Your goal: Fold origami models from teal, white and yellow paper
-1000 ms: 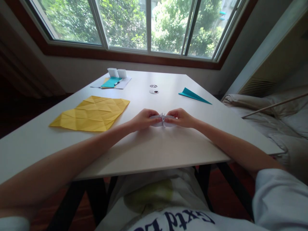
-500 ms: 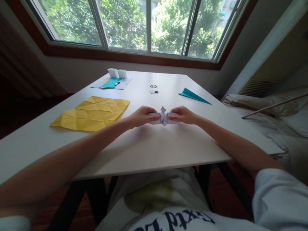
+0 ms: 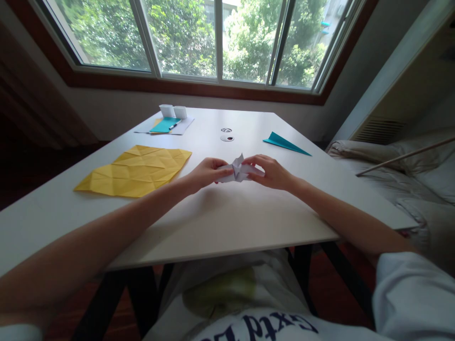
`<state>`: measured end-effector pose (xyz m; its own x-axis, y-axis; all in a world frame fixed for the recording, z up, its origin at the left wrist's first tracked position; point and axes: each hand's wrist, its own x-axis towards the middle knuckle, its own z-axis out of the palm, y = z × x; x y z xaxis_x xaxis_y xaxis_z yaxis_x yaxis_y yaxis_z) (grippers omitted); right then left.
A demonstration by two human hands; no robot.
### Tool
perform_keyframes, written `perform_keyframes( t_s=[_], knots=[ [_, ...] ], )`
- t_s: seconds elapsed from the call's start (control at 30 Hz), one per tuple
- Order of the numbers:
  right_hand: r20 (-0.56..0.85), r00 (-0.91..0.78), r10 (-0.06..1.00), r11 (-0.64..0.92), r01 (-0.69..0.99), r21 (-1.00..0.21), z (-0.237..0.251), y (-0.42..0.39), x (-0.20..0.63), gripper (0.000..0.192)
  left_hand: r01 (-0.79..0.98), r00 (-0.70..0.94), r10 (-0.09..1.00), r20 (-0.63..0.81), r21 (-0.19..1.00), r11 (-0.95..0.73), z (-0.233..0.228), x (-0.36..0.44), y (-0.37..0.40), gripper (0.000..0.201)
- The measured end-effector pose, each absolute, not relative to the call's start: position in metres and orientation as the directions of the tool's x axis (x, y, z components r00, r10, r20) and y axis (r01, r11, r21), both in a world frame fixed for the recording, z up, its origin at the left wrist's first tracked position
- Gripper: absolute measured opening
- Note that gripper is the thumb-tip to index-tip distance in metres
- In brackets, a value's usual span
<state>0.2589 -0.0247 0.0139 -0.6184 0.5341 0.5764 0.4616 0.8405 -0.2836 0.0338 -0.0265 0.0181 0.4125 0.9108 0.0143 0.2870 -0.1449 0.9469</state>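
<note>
Between both hands, above the table's near middle, is a piece of folded white paper [image 3: 237, 170] with a pointed flap standing up at its centre. My left hand [image 3: 207, 174] grips its left end, thumb along the near face. My right hand [image 3: 272, 171] pinches the right part, its fingers curved over the top near the upright flap and the thumb below. Fingers partly cover both ends of the paper.
A creased yellow paper sheet [image 3: 137, 171] lies left on the white table [image 3: 227, 222]. To the right rests a folded teal paper [image 3: 286, 143]. Far left are two white paper boxes [image 3: 173, 112], a teal sheet [image 3: 165, 125] and a pen [image 3: 175, 124].
The folded white paper has tilted and shifted slightly left. My right fingers have moved from its right end up toward the central flap; my left hand keeps its grip.
</note>
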Motion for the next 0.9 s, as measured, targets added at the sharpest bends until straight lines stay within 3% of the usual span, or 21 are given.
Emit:
perform_keyframes(
  t_s=[0.07,0.13,0.23,0.33,0.73,0.9],
  knots=[
    [0.578,-0.575,0.579,0.811,0.477,-0.339,0.013,-0.026,0.257,0.025,0.268,0.418,0.909,0.014,0.954,-0.137,0.018,0.035,-0.028,0.028],
    [0.537,-0.505,0.676,0.737,0.471,-0.484,0.011,-0.025,0.256,0.024,0.254,0.426,0.905,0.012,0.958,-0.132,0.018,0.036,-0.029,0.028],
    [0.416,-0.470,0.778,0.598,0.352,-0.720,0.008,-0.020,0.255,0.028,0.237,0.443,0.897,0.008,0.963,-0.126,0.019,0.038,-0.031,0.028],
    [0.331,-0.466,0.820,0.474,0.232,-0.849,0.008,-0.014,0.257,0.030,0.242,0.453,0.892,0.006,0.962,-0.129,0.019,0.037,-0.031,0.029],
    [0.302,-0.231,0.925,0.346,0.179,-0.921,0.017,0.028,0.308,0.036,0.276,0.382,0.924,-0.003,0.955,-0.111,0.019,0.031,-0.023,0.026],
    [0.265,-0.011,0.964,0.260,0.247,-0.934,0.018,0.047,0.337,0.038,0.282,0.385,0.923,0.003,0.952,-0.120,0.016,0.030,-0.021,0.026]
  ],
)
